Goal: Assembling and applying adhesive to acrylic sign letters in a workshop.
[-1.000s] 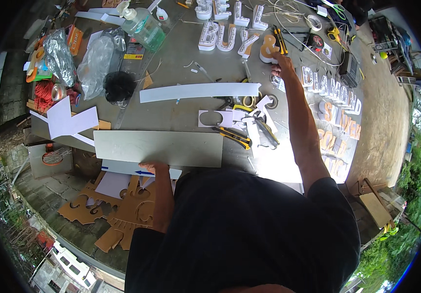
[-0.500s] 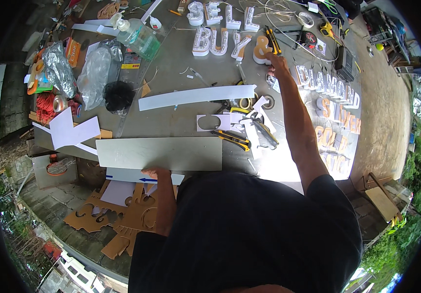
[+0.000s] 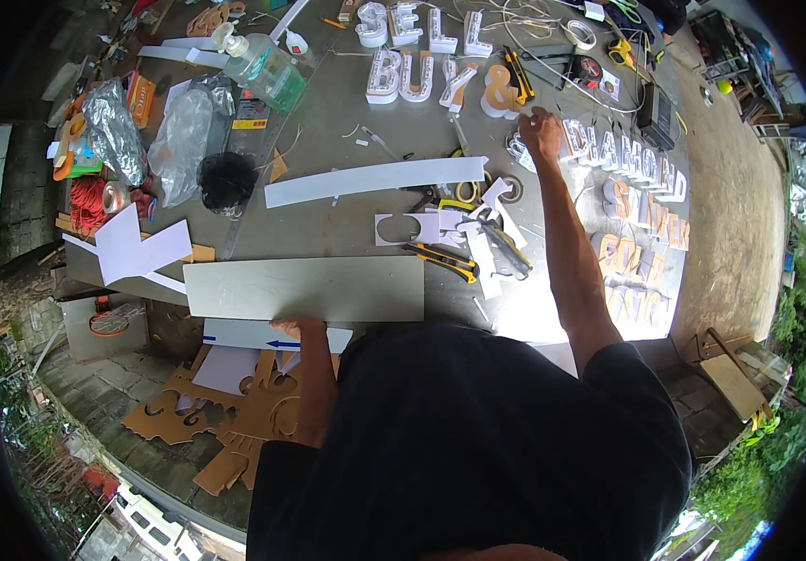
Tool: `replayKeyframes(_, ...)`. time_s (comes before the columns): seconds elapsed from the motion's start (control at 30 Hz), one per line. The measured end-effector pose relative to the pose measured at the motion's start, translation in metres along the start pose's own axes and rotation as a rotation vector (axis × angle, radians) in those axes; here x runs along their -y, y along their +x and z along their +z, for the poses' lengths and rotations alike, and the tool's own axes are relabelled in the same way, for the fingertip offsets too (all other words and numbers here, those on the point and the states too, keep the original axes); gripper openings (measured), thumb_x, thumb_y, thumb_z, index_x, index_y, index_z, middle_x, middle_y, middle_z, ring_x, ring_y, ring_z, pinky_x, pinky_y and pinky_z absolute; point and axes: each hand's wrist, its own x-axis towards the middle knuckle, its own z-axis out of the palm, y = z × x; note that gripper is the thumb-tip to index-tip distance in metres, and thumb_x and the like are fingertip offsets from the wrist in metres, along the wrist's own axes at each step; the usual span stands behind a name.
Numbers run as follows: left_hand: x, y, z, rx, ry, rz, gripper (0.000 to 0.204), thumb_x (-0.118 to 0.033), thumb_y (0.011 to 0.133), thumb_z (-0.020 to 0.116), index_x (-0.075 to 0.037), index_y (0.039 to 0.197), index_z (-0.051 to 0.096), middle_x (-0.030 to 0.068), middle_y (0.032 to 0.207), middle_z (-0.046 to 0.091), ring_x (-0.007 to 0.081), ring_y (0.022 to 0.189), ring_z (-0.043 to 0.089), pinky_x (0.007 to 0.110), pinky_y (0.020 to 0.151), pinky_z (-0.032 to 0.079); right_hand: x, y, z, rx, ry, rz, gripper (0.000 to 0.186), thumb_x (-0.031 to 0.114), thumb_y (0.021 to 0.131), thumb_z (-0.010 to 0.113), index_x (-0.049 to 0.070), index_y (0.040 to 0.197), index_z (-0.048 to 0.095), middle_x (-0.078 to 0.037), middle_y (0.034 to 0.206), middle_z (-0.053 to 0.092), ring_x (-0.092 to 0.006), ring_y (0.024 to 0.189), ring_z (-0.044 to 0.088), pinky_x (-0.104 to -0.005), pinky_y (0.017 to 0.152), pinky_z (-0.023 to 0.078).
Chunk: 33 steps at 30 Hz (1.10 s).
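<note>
My left hand (image 3: 300, 328) grips the front edge of a long grey-beige flat board (image 3: 304, 288) at the near edge of the table. Over the right part of the table my right hand (image 3: 540, 136) has its fingers loosely bent and apart, with nothing visible in them. Just left of its fingertips stands an orange-and-white ampersand shape (image 3: 499, 91). A small white raised letter (image 3: 519, 151) lies close beside the hand, partly covered by it. Rows of white and orange cut-out letters (image 3: 623, 154) continue to its right. More raised letters (image 3: 401, 77) stand at the far middle.
A curved white strip (image 3: 375, 182) crosses mid-table. Nearer lie yellow-black cutter knives (image 3: 445, 263) and white offcuts (image 3: 482, 266). A pump bottle (image 3: 267, 75), plastic bags (image 3: 183, 140) and black wire (image 3: 227, 183) crowd the left. Brown cut sheets (image 3: 258, 402) lie below the table edge.
My right hand has drawn back from the ampersand, moving slightly right and nearer me. The ampersand has shifted slightly left. My left hand stays on the board.
</note>
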Motion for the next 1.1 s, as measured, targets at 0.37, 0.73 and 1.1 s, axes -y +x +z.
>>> replayKeyframes(0.37, -0.005, -0.03, -0.036, -0.166, -1.462, -0.409, 0.05, -0.045, 0.103, 0.037, -0.007, 0.125, 0.061, 0.002, 0.117, 0.067, 0.0206, 0.098, 0.065, 0.043, 0.081, 0.054, -0.089, -0.083, -0.011, -0.007, -0.295, -0.524, 0.066, 0.025, 0.076, 0.08, 0.009, 0.135, 0.055, -0.011, 0.141, 0.051, -0.0343, 0.13, 0.047, -0.0466, 0.102, 0.043)
replayKeyframes(0.73, 0.053, -0.064, -0.009, 0.321, -2.52, -0.865, 0.067, -0.065, 0.093, 0.042, -0.007, 0.122, 0.06, 0.0127, 0.113, 0.062, 0.0235, 0.098, 0.058, 0.041, 0.07, 0.051, -0.098, -0.102, -0.011, -0.082, -0.399, -0.599, 0.069, 0.029, 0.08, 0.078, 0.01, 0.139, 0.05, -0.02, 0.139, 0.049, -0.0423, 0.123, 0.047, -0.0497, 0.103, 0.043)
replayKeyframes(1.1, 0.106, -0.056, -0.067, -0.355, -1.951, -0.304, 0.035, -0.031, 0.091, 0.064, 0.003, 0.086, 0.069, 0.0028, 0.055, 0.05, 0.0092, 0.046, 0.042, 0.028, 0.044, 0.033, -0.102, -0.084, -0.037, -0.144, -0.152, -0.4, 0.03, 0.029, 0.093, 0.056, 0.004, 0.105, 0.067, -0.021, 0.081, 0.07, -0.0382, 0.075, 0.07, -0.0462, 0.068, 0.053)
